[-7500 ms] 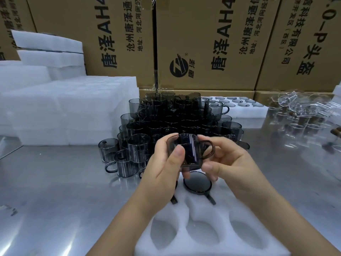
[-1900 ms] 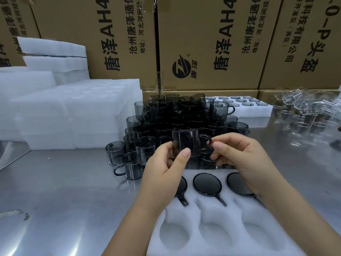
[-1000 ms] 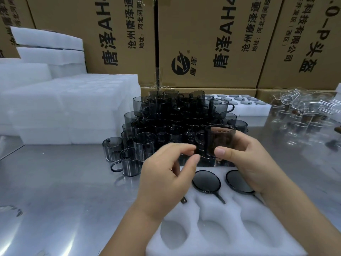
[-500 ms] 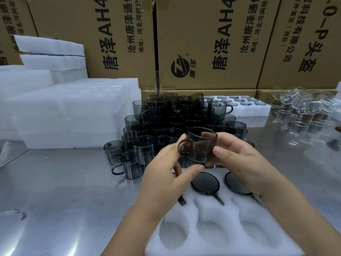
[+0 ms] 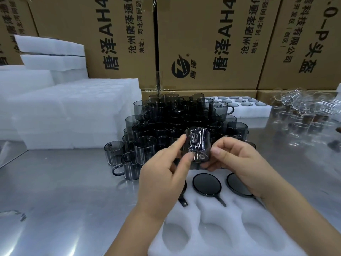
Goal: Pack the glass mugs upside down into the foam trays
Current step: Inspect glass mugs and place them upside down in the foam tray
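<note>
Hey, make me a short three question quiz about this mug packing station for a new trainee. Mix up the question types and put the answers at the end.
1. True or false: the left hand and the right hand both hold the smoky mug.
2. Multiple choice: the seated mugs in the far row of the foam tray show A) open mouths up, B) flat bases up, C) their sides, lying down.
3. Short answer: how many pockets in the tray's near row are visibly empty?
Key: 1 true; 2 B; 3 three.
</note>
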